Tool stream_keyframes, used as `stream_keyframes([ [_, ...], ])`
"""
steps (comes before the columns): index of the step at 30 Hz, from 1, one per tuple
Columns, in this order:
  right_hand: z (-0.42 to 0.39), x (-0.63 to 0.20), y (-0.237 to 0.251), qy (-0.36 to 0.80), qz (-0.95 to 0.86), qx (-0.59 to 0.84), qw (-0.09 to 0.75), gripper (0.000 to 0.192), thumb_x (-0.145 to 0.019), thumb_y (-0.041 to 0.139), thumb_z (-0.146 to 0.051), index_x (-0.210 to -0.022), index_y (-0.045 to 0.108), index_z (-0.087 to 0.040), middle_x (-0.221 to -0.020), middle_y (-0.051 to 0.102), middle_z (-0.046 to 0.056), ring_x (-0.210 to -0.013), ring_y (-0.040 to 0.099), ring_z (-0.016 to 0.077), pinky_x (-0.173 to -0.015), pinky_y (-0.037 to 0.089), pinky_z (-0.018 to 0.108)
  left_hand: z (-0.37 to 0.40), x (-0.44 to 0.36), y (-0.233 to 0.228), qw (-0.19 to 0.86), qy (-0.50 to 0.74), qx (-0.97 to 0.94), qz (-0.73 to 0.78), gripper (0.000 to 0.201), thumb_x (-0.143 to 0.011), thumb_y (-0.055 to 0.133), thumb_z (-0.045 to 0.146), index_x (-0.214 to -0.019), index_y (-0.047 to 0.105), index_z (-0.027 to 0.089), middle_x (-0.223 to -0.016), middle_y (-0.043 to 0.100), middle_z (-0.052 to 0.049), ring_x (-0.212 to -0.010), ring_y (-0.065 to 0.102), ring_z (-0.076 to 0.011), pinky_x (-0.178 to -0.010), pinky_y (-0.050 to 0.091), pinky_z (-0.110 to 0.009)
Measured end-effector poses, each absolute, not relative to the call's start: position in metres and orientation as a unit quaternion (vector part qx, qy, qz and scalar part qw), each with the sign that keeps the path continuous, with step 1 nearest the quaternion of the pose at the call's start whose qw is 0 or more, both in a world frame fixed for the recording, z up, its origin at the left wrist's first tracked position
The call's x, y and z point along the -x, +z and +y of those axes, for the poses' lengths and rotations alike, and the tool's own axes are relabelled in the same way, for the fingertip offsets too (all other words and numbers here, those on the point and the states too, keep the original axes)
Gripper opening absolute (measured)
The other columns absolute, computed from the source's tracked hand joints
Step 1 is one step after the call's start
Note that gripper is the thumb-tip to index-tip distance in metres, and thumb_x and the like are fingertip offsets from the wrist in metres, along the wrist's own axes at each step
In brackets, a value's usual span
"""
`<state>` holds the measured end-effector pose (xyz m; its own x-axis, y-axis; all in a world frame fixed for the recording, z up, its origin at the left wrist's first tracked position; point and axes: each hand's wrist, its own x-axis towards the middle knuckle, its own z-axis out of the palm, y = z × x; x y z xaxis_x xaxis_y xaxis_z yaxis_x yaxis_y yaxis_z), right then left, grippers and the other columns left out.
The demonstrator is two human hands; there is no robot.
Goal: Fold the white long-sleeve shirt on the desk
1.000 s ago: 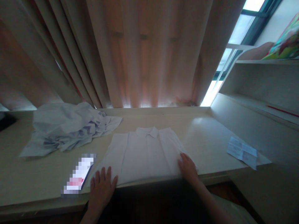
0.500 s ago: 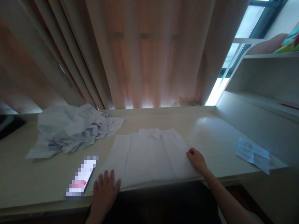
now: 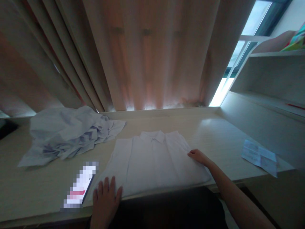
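A white collared shirt (image 3: pixel 147 162) lies spread flat on the light wooden desk (image 3: pixel 207 136), its collar toward the window side. My left hand (image 3: pixel 106 195) rests flat with fingers spread on the shirt's lower left corner, by the desk's front edge. At the shirt's right side, my right hand (image 3: pixel 198 156) pinches the edge of the fabric between thumb and fingers. Left of the shirt lies a phone (image 3: pixel 81 184) with its screen blurred out.
A crumpled heap of white cloth (image 3: pixel 69 133) sits at the back left. A creased paper sheet (image 3: pixel 259 157) lies at the right, by a shelf unit (image 3: pixel 264 86). Brown curtains (image 3: pixel 154 63) hang behind the desk. A dark object (image 3: pixel 7 127) is at the far left edge.
My right hand has shifted slightly up and left along the shirt's right edge, its fingers more closed. My left hand stays on the lower left corner. The view has tilted a little.
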<state>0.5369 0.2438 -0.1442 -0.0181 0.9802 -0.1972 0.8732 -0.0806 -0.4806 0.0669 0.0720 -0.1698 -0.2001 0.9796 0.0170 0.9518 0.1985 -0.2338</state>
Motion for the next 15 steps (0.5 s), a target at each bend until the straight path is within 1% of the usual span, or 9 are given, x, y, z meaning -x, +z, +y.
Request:
stream_keyframes([
  [4, 0.242, -0.542, -0.145, 0.222, -0.665, 0.706, 0.098, 0.025, -0.081, 0.048, -0.026, -0.075, 0.070, -0.015, -0.079, 0.071, 0.008, -0.076, 0.064, 0.0205, -0.067, 0.044, 0.028, 0.072, -0.067, -0.173, 0.085, 0.076, 0.631, -0.767, 0.060, -0.087, 0.027, 0.042, -0.138, 0.035, 0.011, -0.144, 0.034, -0.019, -0.134, 0.028, -0.0374, -0.109, 0.017, -0.052],
  [6, 0.239, -0.544, -0.146, 0.188, -0.660, 0.721, 0.095, 0.027, -0.082, 0.048, -0.030, -0.076, 0.070, -0.015, -0.079, 0.070, 0.011, -0.076, 0.064, 0.0225, -0.068, 0.044, 0.031, 0.072, -0.065, -0.172, 0.084, 0.065, 0.627, -0.771, 0.060, -0.087, 0.028, 0.043, -0.137, 0.037, 0.012, -0.143, 0.036, -0.018, -0.133, 0.029, -0.0368, -0.109, 0.018, -0.053],
  [8, 0.236, -0.542, -0.145, 0.142, -0.654, 0.735, 0.104, 0.032, -0.084, 0.046, -0.035, -0.085, 0.069, -0.014, -0.083, 0.069, 0.014, -0.079, 0.063, 0.0249, -0.072, 0.044, 0.035, 0.076, -0.061, -0.170, 0.079, 0.044, 0.625, -0.775, 0.059, -0.086, 0.029, 0.044, -0.134, 0.042, 0.013, -0.142, 0.038, -0.017, -0.133, 0.029, -0.0361, -0.108, 0.020, -0.053],
  [10, 0.233, -0.534, -0.144, 0.094, -0.652, 0.742, 0.125, 0.038, -0.088, 0.040, -0.038, -0.103, 0.064, -0.012, -0.098, 0.066, 0.017, -0.091, 0.061, 0.0267, -0.079, 0.044, 0.038, 0.086, -0.056, -0.169, 0.082, 0.008, 0.633, -0.769, 0.058, -0.085, 0.030, 0.044, -0.131, 0.046, 0.012, -0.142, 0.039, -0.016, -0.134, 0.028, -0.0343, -0.109, 0.022, -0.051],
  [12, 0.231, -0.518, -0.145, 0.056, -0.663, 0.732, 0.148, 0.042, -0.090, 0.035, -0.036, -0.118, 0.056, -0.012, -0.116, 0.060, 0.017, -0.107, 0.055, 0.0259, -0.091, 0.040, 0.038, 0.104, -0.053, -0.170, 0.084, -0.032, 0.661, -0.745, 0.057, -0.086, 0.029, 0.042, -0.129, 0.048, 0.010, -0.142, 0.040, -0.016, -0.135, 0.027, -0.0314, -0.110, 0.023, -0.047],
  [15, 0.229, -0.490, -0.155, 0.009, -0.730, 0.665, 0.157, 0.047, -0.090, 0.035, -0.035, -0.128, 0.048, -0.012, -0.133, 0.049, 0.014, -0.124, 0.042, 0.0237, -0.104, 0.031, 0.037, 0.136, -0.056, -0.177, 0.073, -0.076, 0.719, -0.687, 0.058, -0.087, 0.030, 0.042, -0.131, 0.045, 0.008, -0.142, 0.039, -0.016, -0.136, 0.027, -0.0280, -0.111, 0.024, -0.042],
])
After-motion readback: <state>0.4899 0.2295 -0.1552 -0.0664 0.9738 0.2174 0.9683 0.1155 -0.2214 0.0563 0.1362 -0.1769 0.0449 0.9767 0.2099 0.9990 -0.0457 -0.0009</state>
